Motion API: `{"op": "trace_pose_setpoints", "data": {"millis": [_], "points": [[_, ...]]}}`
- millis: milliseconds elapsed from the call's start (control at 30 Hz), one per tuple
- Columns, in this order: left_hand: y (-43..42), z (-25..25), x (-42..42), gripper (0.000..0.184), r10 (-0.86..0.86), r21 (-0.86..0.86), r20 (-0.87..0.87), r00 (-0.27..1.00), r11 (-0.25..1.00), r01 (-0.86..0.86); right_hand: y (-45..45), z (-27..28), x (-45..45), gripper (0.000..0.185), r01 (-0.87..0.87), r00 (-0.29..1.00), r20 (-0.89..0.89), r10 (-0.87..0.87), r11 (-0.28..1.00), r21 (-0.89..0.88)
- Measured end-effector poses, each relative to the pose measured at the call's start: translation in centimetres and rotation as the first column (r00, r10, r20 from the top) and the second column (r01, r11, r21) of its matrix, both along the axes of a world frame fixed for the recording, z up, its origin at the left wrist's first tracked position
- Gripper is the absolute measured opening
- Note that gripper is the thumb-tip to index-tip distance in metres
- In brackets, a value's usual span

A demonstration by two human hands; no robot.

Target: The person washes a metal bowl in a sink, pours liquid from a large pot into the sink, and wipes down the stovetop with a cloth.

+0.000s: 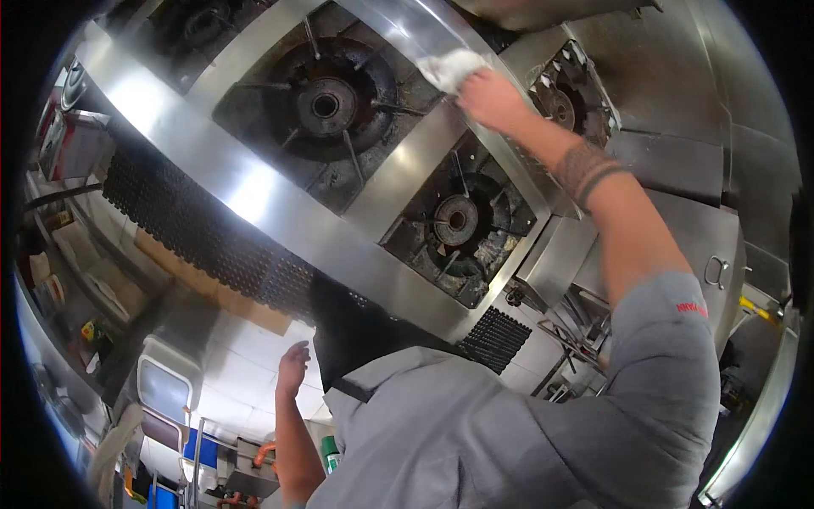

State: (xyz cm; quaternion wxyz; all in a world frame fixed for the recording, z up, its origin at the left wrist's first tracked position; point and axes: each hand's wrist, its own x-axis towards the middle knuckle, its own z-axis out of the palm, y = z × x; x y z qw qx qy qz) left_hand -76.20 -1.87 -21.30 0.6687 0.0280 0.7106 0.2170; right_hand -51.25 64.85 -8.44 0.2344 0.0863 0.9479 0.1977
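Note:
My right hand (492,97) is closed on a white cloth (454,69), which lies against the steel strip (415,30) between the front and back burners of the stove. The arm reaches up across the stove's right side. Below it is a front burner (456,219) with a dirty, debris-strewn tray. Left of the cloth sits a larger burner (326,103) with dark residue around it. My left hand (293,366) hangs low beside my body, away from the stove, with its fingers loosely apart and nothing in them.
The stove's wide steel front edge (254,191) curves across the view. Black perforated mats (195,229) lie below it. A steel cabinet (678,254) stands at the right. Plastic containers (165,390) are at the lower left, near a green-capped can (330,450).

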Motion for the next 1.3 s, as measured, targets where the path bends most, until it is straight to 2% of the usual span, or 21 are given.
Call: {"op": "trace_pose_setpoints", "data": {"millis": [133,233,300,467,500,533,600,667,700,733,767,833,867,933,1000,1033,1067,1100,1133,1233,1300], "points": [[-1.3,-0.4,2.1,0.037,-0.119,-0.008,-0.019,0.993,0.993,0.119,-6.1,1.4,12.9,0.022,0.195,0.976,0.107,-0.187,0.979,-0.062],[-4.9,-1.3,3.6,0.036,-0.102,0.118,-0.04,0.994,0.987,0.106,-10.5,2.6,21.5,0.025,0.133,0.99,0.062,-0.13,0.99,-0.048],[-5.7,0.3,4.3,0.035,-0.124,0.029,-0.065,0.99,0.992,0.126,-13.8,4.7,24.1,0.03,0.456,0.869,0.27,-0.416,0.883,-0.108],[-13.3,0.4,3.9,0.035,-0.243,0.107,-0.181,0.953,0.958,0.265,-18.6,3.3,34.1,0.031,0.276,0.961,0.011,-0.276,0.96,-0.046],[-14.1,1.1,3.9,0.036,-0.203,-0.001,-0.167,0.965,0.979,0.205,-19.5,3.6,34.0,0.029,0.466,0.884,0.038,-0.465,0.885,-0.017],[-18.5,-2.1,2.2,0.038,-0.427,0.14,-0.235,0.873,0.874,0.465,-20.7,4.5,33.5,0.028,0.642,0.765,0.063,-0.641,0.767,0.008],[-17.7,2.8,2.5,0.038,-0.27,-0.084,-0.1,0.958,0.961,0.262,-21.2,7.0,31.7,0.023,0.588,0.804,0.124,-0.582,0.808,-0.018],[-19.0,3.9,2.2,0.037,-0.323,-0.145,-0.149,0.935,0.942,0.303,-21.5,8.7,31.9,0.019,0.743,0.664,0.037,-0.747,0.664,0.079],[-19.5,4.3,1.9,0.036,-0.331,-0.145,-0.144,0.933,0.939,0.311,-21.3,8.9,33.4,0.025,0.836,0.549,-0.053,-0.834,0.549,-0.002],[-19.6,4.6,1.6,0.035,-0.339,-0.143,-0.136,0.931,0.937,0.32,-22.3,10.1,33.9,0.025,0.846,0.531,-0.08,-0.843,0.533,-0.001],[-19.1,5.0,1.8,0.035,-0.35,-0.108,-0.206,0.914,0.936,0.335,-23.7,11.7,34.3,0.031,0.875,0.446,-0.143,-0.883,0.464,-0.137],[-17.8,3.9,0.2,0.032,-0.39,0.057,-0.401,0.829,0.892,0.447,-27.4,16.1,33.8,0.045,0.868,0.273,-0.134,-0.953,0.304,-0.392],[-17.4,2.2,-1.0,0.029,-0.391,0.157,-0.541,0.745,0.823,0.546,-29.5,17.8,33.1,0.04,0.827,0.231,-0.081,-0.969,0.24,-0.508],[-9.5,7.3,-0.4,0.026,-0.459,0.119,-0.766,0.45,0.587,0.801,-33.9,19.2,31.6,0.03,0.639,0.158,-0.049,-0.986,0.14,-0.756],[-2.4,7.5,-0.6,0.025,-0.389,0.314,-0.697,0.602,0.589,0.745,-38.4,20.4,28.2,0.014,0.379,0.108,-0.023,-0.994,0.063,-0.923],[1.5,9.3,0.0,0.024,-0.355,0.398,-0.704,0.616,0.521,0.755,-40.5,21.0,25.7,0.015,0.367,0.029,0.053,-0.998,-0.039,-0.929],[5.2,11.8,0.8,0.024,-0.321,0.475,-0.707,0.63,0.444,0.76,-42.1,21.1,23.5,0.02,0.403,0.004,0.044,-0.999,-0.038,-0.914],[8.6,13.2,1.3,0.024,-0.291,0.54,-0.705,0.647,0.371,0.756,-43.4,19.4,22.1,0.031,0.36,0.012,-0.037,-0.999,0.039,-0.932],[11.6,14.0,1.4,0.024,-0.268,0.596,-0.698,0.664,0.295,0.746,-44.3,18.2,20.3,0.033,0.289,-0.033,-0.041,-0.999,0.03,-0.957],[19.1,12.7,1.0,0.023,-0.158,0.614,-0.723,0.672,0.298,0.731,-44.0,18.7,14.3,0.035,0.252,-0.033,-0.052,-0.998,0.042,-0.967],[23.1,11.4,1.3,0.022,-0.104,0.598,-0.746,0.658,0.332,0.73,-41.3,19.2,11.4,0.033,0.21,-0.161,0.025,-0.987,-0.059,-0.976]]}}
